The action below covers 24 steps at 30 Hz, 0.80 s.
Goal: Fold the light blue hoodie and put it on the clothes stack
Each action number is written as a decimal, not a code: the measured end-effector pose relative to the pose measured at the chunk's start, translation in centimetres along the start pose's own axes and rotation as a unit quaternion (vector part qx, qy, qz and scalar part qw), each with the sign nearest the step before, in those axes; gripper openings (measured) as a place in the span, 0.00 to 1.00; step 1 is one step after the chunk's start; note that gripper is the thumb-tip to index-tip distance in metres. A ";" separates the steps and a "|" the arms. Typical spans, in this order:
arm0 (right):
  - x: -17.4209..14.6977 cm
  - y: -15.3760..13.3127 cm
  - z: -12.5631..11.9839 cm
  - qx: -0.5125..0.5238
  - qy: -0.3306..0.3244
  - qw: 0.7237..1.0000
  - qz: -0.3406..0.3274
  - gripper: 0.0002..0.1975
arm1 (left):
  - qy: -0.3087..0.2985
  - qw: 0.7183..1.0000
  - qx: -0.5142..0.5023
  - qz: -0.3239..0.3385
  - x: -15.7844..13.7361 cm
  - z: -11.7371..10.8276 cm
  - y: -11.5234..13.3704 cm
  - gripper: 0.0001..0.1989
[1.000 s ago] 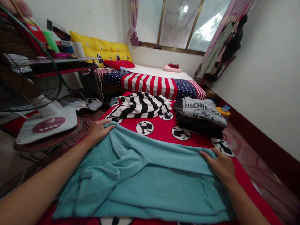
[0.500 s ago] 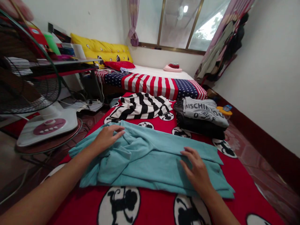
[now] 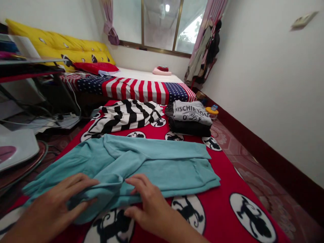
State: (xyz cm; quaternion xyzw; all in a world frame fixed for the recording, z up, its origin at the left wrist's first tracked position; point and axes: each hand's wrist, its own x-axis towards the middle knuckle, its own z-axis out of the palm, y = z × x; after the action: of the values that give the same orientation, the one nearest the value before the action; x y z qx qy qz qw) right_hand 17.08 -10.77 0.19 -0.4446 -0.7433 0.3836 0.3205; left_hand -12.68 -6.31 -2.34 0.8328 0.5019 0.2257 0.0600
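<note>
A teal garment [image 3: 167, 172] lies stretched across the bed, its kind unclear, with long folded layers toward the right and a raised, bunched fold at the near left. My left hand [image 3: 58, 202] is at that fold, thumb and fingers apart with cloth showing in the gap. Beside the fold's right side is my right hand [image 3: 149, 206], fingers curved and thumb spread, at the garment's near edge. Behind it lies a loosely crumpled black-and-white striped garment [image 3: 129, 114]. A folded stack topped by a grey printed shirt [image 3: 192, 113] sits at the back right.
A red blanket with monkey prints [image 3: 222, 182] covers the surface. Beyond stands a bed with a striped, starred sheet [image 3: 136, 89] and a yellow cushion [image 3: 58, 45]. At left are a desk [image 3: 32, 62] and a white fan base [image 3: 17, 145]. Clothes [image 3: 202, 50] hang by the wall.
My view has turned right. Both hands have moved to the garment's near left edge, the right one leaving its right part. The near left cloth is now raised and the rest looks flatter.
</note>
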 end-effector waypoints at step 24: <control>-7.8 1.5 -9.7 -0.093 0.195 0.976 -0.031 0.06 | 0.025 0.995 -0.088 0.031 5.5 2.3 4.1 0.19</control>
State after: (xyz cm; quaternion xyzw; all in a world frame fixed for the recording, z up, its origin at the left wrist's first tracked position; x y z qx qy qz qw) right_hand 28.80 -14.63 2.69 -0.5153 -0.7127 0.2084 0.4279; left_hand -6.15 -3.29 -1.30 0.8339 0.4550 0.2912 0.1130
